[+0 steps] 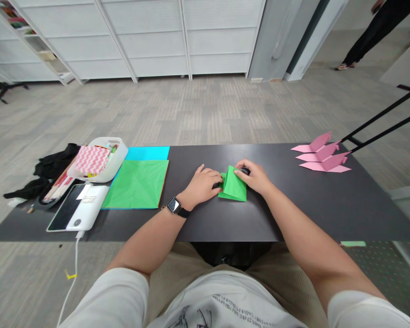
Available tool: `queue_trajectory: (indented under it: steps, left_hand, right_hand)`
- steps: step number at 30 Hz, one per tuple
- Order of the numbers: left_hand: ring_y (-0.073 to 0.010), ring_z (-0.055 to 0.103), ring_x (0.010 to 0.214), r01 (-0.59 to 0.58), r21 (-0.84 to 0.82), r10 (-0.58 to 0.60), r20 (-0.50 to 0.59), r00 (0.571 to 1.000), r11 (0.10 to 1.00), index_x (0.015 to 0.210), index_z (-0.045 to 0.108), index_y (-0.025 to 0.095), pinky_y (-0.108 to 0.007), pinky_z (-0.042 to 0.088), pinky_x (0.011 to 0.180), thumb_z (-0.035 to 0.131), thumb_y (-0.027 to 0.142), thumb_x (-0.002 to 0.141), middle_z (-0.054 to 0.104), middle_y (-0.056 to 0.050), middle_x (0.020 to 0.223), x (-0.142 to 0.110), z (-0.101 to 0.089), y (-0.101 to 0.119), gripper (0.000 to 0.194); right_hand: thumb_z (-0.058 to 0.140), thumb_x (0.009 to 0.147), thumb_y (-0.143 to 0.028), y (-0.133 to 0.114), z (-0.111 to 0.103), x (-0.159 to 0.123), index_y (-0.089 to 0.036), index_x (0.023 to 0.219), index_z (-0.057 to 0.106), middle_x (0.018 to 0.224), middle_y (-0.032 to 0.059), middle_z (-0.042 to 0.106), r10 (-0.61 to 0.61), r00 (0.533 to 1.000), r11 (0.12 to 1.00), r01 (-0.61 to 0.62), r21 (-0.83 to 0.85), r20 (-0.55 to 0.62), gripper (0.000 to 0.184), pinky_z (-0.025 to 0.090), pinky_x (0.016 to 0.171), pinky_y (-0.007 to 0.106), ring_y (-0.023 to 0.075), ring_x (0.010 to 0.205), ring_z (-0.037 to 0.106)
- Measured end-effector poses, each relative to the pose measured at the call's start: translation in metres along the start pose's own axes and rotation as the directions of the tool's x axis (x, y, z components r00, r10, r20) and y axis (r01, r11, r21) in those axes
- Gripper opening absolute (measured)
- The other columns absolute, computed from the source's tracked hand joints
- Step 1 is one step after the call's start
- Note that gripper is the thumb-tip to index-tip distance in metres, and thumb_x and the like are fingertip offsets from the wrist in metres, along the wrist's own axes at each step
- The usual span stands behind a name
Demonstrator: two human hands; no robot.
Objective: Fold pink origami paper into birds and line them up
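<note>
A partly folded sheet of green origami paper (235, 187) sits at the middle of the dark table, one flap standing up from it. My left hand (202, 184), with a watch on the wrist, is curled at the paper's left edge, its thumb and fingertips pinching the flap there. From the other side, my right hand (254, 176) grips the upper right edge between thumb and fingers. Dark gaps show inside both curled hands; I cannot tell if they are just table. Further left lies a stack of flat green paper (136, 184) over blue sheets (150, 152).
Three pink folded paper birds (323, 155) stand at the table's (304, 205) right end. On the left are a white basket (118, 159), a white power bank-like device (85, 207) with a cable, and black cloth (56, 161). A person's legs (372, 36) show at far right.
</note>
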State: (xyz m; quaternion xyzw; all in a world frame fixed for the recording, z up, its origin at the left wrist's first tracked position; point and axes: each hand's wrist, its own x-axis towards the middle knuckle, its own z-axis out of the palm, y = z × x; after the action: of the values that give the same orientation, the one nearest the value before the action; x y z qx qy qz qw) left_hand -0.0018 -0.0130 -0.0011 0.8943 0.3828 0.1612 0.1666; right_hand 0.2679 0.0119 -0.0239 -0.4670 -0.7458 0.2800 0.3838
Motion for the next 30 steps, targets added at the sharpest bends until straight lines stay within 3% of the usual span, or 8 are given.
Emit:
queue_trajectory:
  steps: [6, 16, 24, 30]
  left_hand:
    - [-0.0271, 0.063, 0.127, -0.004, 0.006, 0.004, 0.019, 1.0, 1.0, 0.106, 0.081, 0.029, -0.068, 0.02, 0.132, 0.064, 0.032, 0.105, 0.076, -0.002, 0.132, -0.001, -0.002, 0.0, 0.018]
    - [-0.0247, 0.064, 0.121, -0.001, -0.046, 0.0, -0.028, 1.0, 0.999, 0.113, 0.083, 0.03, -0.064, 0.028, 0.132, 0.059, 0.024, 0.103, 0.072, -0.005, 0.126, -0.002, 0.003, -0.006, 0.026]
    - [-0.0254, 0.066, 0.122, 0.087, -0.109, -0.092, -0.035, 0.995, 0.99, 0.104, 0.083, 0.029, -0.065, 0.025, 0.132, 0.066, 0.044, 0.104, 0.076, -0.003, 0.122, -0.001, -0.002, 0.001, 0.022]
    - [-0.0271, 0.065, 0.127, 0.1, -0.089, -0.102, -0.023, 0.995, 0.991, 0.108, 0.081, 0.03, -0.065, 0.024, 0.132, 0.079, 0.041, 0.096, 0.076, -0.002, 0.128, -0.001, -0.002, 0.0, 0.017]
  right_hand:
    - [0.065, 0.097, -0.03, -0.004, 0.005, 0.001, -0.028, 0.109, 0.072, 0.104, 0.0063, 0.078, -0.124, 0.987, 0.973, 0.141, -0.185, 0.099, 0.014, 0.052, 0.095, 0.045, 0.0268, 0.098, 0.071]
    - [0.067, 0.099, -0.028, -0.003, 0.014, 0.0, -0.029, 0.107, 0.072, 0.107, 0.0064, 0.079, -0.136, 0.979, 0.911, 0.183, -0.369, 0.15, 0.01, 0.043, 0.104, 0.051, 0.0302, 0.106, 0.068]
    - [0.066, 0.1, -0.028, -0.011, 0.019, -0.002, -0.028, 0.106, 0.073, 0.109, 0.0078, 0.078, -0.163, 0.974, 0.852, 0.221, -0.475, 0.16, 0.009, 0.037, 0.11, 0.054, 0.0307, 0.108, 0.067]
    - [0.064, 0.101, -0.028, -0.014, 0.02, -0.003, -0.028, 0.107, 0.074, 0.108, 0.0075, 0.077, -0.171, 0.972, 0.835, 0.231, -0.5, 0.164, 0.012, 0.036, 0.111, 0.053, 0.03, 0.107, 0.065]
